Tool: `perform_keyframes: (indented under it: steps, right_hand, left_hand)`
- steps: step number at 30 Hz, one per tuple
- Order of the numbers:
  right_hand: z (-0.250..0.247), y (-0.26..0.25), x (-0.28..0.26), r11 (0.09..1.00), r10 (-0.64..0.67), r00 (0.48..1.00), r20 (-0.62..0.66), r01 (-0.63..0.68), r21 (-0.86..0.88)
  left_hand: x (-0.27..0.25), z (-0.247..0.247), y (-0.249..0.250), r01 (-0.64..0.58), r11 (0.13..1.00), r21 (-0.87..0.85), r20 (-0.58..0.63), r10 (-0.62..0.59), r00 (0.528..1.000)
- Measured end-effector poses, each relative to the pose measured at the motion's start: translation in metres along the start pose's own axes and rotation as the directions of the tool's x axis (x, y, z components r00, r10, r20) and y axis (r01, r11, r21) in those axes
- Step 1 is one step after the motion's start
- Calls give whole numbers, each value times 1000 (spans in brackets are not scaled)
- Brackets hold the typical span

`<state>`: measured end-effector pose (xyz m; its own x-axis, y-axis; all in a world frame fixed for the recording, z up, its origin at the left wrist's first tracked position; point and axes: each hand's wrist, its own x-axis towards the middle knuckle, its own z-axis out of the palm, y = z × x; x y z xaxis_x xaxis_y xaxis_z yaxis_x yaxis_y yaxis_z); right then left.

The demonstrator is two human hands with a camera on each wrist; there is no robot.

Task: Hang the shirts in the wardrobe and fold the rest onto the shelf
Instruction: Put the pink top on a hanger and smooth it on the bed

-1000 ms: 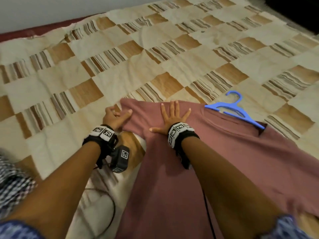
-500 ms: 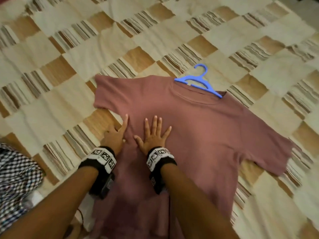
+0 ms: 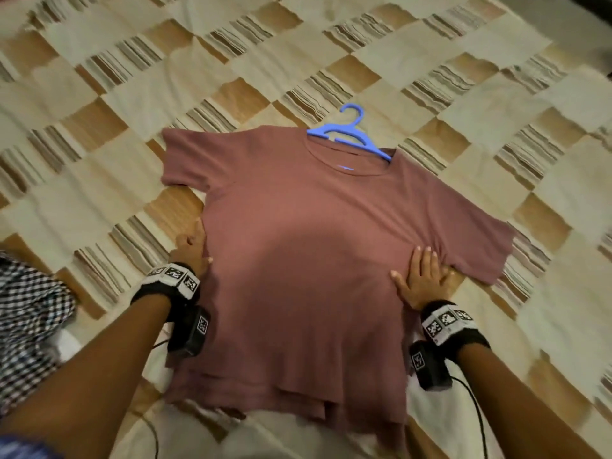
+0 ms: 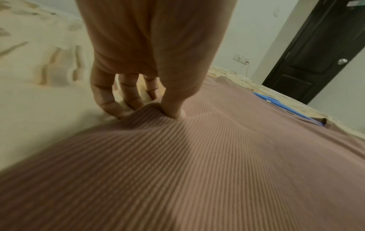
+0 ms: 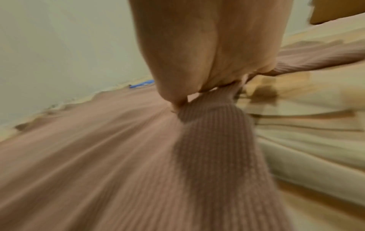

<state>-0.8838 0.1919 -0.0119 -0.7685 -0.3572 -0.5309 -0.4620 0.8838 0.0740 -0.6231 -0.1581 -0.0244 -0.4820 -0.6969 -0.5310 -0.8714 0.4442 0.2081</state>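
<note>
One dusty-pink ribbed short-sleeved shirt point(image 3: 308, 260), one blue plastic hanger point(image 3: 351, 135), one black-and-white checked garment point(image 3: 26, 326), one beige-and-brown patchwork bedspread point(image 3: 132, 94), two hands.

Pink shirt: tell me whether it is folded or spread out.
Spread out. The pink shirt lies flat on the bedspread, both sleeves extended, with the blue hanger at its neck.

Each forearm is bare; black wrist straps point(image 3: 165, 286) bear white square-coded tags, with black camera boxes point(image 3: 189, 331) and thin cables point(image 3: 477, 412).
</note>
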Motion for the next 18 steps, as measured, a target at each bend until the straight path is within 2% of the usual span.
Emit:
perform_keyframes:
  steps: [1,2,3,5,6,7,8,10,13,14,17,18]
  right_hand:
    - [3,-10,-8,998,-64,997,-33,64,-5]
    - [8,-26,-17,984,-178,978,-109,175,-32]
    - [12,-45,-30,953,-303,944,-132,300,-48]
    - [26,-80,-56,839,-534,845,-19,528,-133]
    - [34,-89,-65,787,-591,802,84,596,-156]
    - [36,-91,-74,785,-571,799,188,599,-158]
    - [36,-87,-79,797,-537,811,232,578,-176]
    - [33,-65,-84,819,-505,843,184,536,-205]
    - [25,-24,-94,870,-434,879,197,465,-161]
    - [22,-11,-100,903,-398,900,176,418,-97]
    - [20,14,-124,968,-243,970,-29,245,57]
    - [25,19,-132,978,-183,983,-23,184,100]
  left_hand:
    - [-9,4,-6,5,998,-56,10,-5,1000]
    - [-19,8,-13,4,994,-113,13,-2,1000]
    - [-32,12,-18,-8,986,-168,18,11,1000]
    - [-60,23,-27,-22,967,-256,38,33,999]
    - [-76,29,-30,-14,957,-290,52,30,998]
    - [-92,34,-33,-8,951,-310,64,29,998]
    - [-107,40,-35,-3,950,-313,66,24,998]
    - [-131,51,-45,10,946,-324,32,1,999]
    - [-145,60,-68,40,882,-470,-29,-60,998]
    - [-146,60,-74,56,846,-531,-24,-82,996]
    - [-149,60,-78,89,755,-650,-2,-119,993]
    - [-149,59,-77,81,739,-669,-13,-121,993]
